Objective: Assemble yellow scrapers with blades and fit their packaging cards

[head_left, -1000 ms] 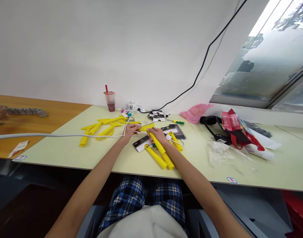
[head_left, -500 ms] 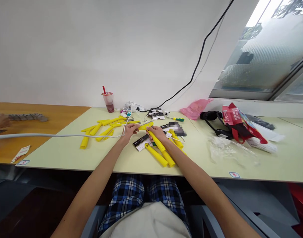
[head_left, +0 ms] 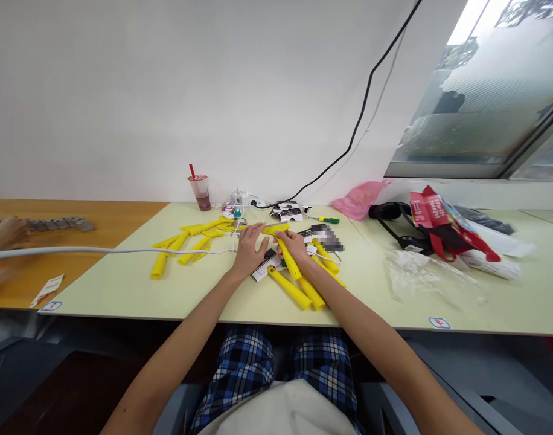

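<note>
A yellow scraper (head_left: 289, 256) with a wide T-shaped head is in my right hand (head_left: 294, 246), its handle slanting down toward me. My right thumb and fingers close round the neck just below the head. At the head's left end is my left hand (head_left: 249, 251), fingers stretched and thumb spread apart, the fingertips at or against the head's edge. More yellow handles (head_left: 289, 289) lie under and beside my right forearm. Several yellow scrapers (head_left: 170, 254) are strewn left of my left hand. A black-and-white card (head_left: 264, 266) lies below the hands, partly covered.
Along the wall stand a drink cup (head_left: 201, 192) and a power strip (head_left: 253, 200). A white cable (head_left: 122, 250) crosses from the left. A green-and-yellow screwdriver (head_left: 329, 220), headphones (head_left: 396, 226), a red bag (head_left: 434, 220) and clear plastic (head_left: 412, 278) lie rightward. Another person's hand (head_left: 7, 232) is far left.
My left hand has loosened from a pinch on the scraper head, its thumb now spread away. My right hand keeps the scraper. The whole view has shifted slightly.
</note>
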{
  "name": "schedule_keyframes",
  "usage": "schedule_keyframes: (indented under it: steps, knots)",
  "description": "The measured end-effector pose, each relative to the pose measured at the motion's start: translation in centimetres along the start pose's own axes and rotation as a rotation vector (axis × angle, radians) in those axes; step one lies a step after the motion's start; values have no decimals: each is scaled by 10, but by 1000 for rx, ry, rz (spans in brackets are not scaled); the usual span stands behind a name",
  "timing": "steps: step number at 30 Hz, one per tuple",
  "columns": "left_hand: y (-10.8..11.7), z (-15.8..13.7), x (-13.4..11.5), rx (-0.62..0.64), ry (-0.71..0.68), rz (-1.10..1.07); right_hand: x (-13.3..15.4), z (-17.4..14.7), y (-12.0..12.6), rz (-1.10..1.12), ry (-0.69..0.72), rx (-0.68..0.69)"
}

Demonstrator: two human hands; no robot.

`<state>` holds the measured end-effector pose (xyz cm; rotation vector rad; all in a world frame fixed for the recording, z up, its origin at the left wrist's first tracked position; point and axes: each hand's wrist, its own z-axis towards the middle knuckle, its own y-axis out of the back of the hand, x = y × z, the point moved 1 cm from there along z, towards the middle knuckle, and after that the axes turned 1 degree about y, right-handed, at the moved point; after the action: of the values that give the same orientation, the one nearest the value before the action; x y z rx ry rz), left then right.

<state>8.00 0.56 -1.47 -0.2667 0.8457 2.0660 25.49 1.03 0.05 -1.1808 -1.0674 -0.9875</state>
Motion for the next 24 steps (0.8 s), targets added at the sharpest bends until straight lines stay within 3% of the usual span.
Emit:
schedule_keyframes:
  steps: [7, 13, 18, 24]
  knots:
    - [-11, -7, -13, 107, -131, 197, 1, -3, -1, -48, 111, -101]
    - [-17, -2, -36, 182, -76, 268, 4, 1, 3, -172, 283, -218]
    - [-27, 8, -55, 210, -24, 200, 5, 8, 10, -279, 434, -351]
    - [-35, 24, -59, 261, 22, -31, 9, 5, 16, -360, 502, -423]
